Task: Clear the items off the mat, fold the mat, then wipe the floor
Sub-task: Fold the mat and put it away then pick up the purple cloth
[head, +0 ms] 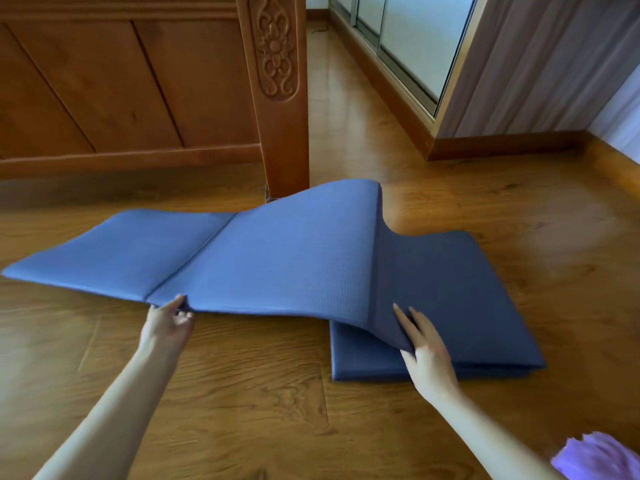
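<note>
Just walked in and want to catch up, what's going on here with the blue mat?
A person is folding the blue mat on the wooden floor. The left hand pinches its near edge, lifted; the right hand holds a panel over the already folded stack. Nothing lies on the mat.

Bare forearms; purple garment [599, 457] at lower right.
</note>
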`<action>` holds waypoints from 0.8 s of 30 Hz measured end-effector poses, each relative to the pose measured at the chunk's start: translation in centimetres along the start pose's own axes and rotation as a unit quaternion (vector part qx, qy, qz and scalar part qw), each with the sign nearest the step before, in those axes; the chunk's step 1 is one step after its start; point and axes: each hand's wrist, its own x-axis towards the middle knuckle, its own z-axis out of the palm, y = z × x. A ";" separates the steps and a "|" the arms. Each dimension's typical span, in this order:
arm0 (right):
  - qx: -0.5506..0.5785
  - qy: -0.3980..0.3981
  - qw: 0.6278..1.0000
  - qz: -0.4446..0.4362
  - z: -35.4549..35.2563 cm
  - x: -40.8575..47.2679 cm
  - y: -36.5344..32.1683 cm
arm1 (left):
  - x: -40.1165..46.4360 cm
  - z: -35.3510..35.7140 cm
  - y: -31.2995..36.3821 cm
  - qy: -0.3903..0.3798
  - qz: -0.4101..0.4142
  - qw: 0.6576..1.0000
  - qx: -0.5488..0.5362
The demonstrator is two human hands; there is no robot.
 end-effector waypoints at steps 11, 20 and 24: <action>-0.158 -0.261 0.952 0.002 1.3 0.5 -0.2 | -6.5 3.3 5.9 -0.193 0.171 0.966 0.017; -0.150 -0.283 0.947 0.025 0.3 0.6 -1.4 | -15.3 10.6 -1.3 -0.302 0.310 0.875 0.218; -0.064 -0.264 0.961 0.054 -0.4 0.6 -1.9 | -16.1 12.2 -7.7 -0.381 0.382 0.743 0.396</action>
